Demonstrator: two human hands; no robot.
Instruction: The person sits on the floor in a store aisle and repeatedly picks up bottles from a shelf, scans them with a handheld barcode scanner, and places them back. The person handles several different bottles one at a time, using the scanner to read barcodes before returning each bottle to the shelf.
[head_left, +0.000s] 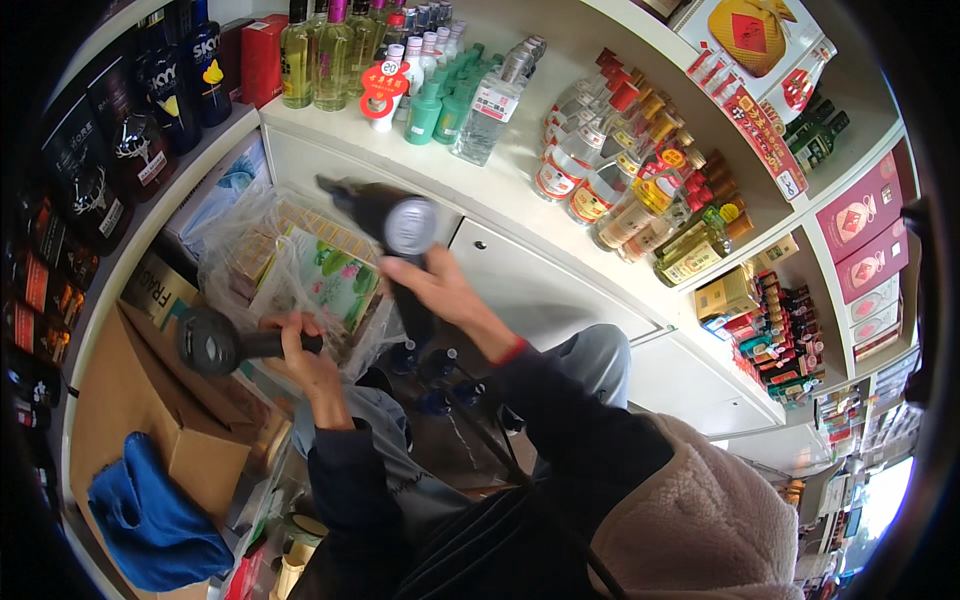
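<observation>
My right hand (447, 294) grips the handle of a dark hair-dryer-shaped device (375, 214). Its narrow end points left, and a round silvery disc faces up; motion blurs it. Lower left, my left hand (304, 360) is closed around the handle of a second dark handheld device (210, 341) with a rounded head; its exact kind is unclear. Beyond and partly behind my left hand lies a clear plastic bag (225, 225). Inside it are a green-and-white box with a printed flower design (341, 277) and several yellowish packs (255, 251).
Glass liquor bottles (574, 161) line the white shelf (499, 184) above cabinet doors (525, 292). More bottles (154, 142) fill the left shelf. An open cardboard box (142, 382) and a blue cloth (154, 517) lie lower left. Several dark-blue bottles (435, 401) stand on the floor.
</observation>
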